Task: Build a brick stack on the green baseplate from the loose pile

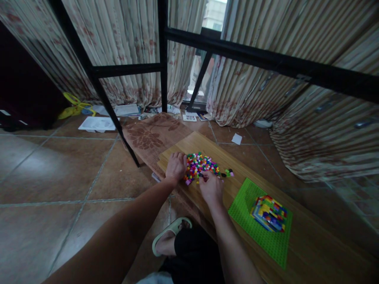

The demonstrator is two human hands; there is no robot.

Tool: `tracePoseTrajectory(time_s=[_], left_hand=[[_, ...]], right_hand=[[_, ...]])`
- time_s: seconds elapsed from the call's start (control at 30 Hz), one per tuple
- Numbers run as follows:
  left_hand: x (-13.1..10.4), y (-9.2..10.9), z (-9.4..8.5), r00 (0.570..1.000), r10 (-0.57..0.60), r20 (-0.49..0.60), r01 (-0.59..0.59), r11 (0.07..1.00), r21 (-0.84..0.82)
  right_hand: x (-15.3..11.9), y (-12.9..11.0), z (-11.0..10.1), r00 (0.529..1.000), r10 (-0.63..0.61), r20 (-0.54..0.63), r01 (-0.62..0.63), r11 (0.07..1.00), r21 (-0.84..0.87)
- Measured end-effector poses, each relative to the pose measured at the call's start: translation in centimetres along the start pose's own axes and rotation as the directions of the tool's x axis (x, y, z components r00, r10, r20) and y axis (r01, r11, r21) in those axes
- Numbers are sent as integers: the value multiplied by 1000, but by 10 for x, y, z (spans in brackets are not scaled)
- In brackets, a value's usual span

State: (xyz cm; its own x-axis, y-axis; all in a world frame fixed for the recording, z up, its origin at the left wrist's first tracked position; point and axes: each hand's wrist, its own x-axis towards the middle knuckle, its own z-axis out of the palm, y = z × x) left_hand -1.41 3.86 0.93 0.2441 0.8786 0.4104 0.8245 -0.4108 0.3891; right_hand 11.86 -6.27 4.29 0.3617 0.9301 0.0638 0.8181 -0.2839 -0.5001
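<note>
A pile of small toy bricks in many colours is spread on the wooden bench. At the pile's left edge rests my left hand, its fingers slightly bent and not clenched; its fingertips are partly hidden. My right hand is over the near side of the pile, thumb and fingers drawn together at a small dark toy brick. To the right lies a green baseplate, with a multicoloured brick build standing on it. A few loose bricks lie between the pile and the baseplate.
The wooden bench runs from upper left to lower right. A brown patterned cloth lies beyond its left end. Black metal bars stand ahead, before long curtains. A white tray and papers are on the tiled floor.
</note>
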Motion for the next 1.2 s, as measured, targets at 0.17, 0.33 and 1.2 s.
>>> tracePoseTrajectory(time_s=[0.17,0.33,1.2], left_hand=[[-1,-1,0,1000,13,-9,-13,1000,8],[-1,0,-1,1000,12,-5,-12,1000,12],[1,-3,0,998,61,-20,-61,998,34]], right_hand=[[-3,-20,5,998,-65,16,67,976,-207],[-4,-31,7,996,-68,63,86,930,-358],[14,70,-48,872,327,-364,-360,932,-27]])
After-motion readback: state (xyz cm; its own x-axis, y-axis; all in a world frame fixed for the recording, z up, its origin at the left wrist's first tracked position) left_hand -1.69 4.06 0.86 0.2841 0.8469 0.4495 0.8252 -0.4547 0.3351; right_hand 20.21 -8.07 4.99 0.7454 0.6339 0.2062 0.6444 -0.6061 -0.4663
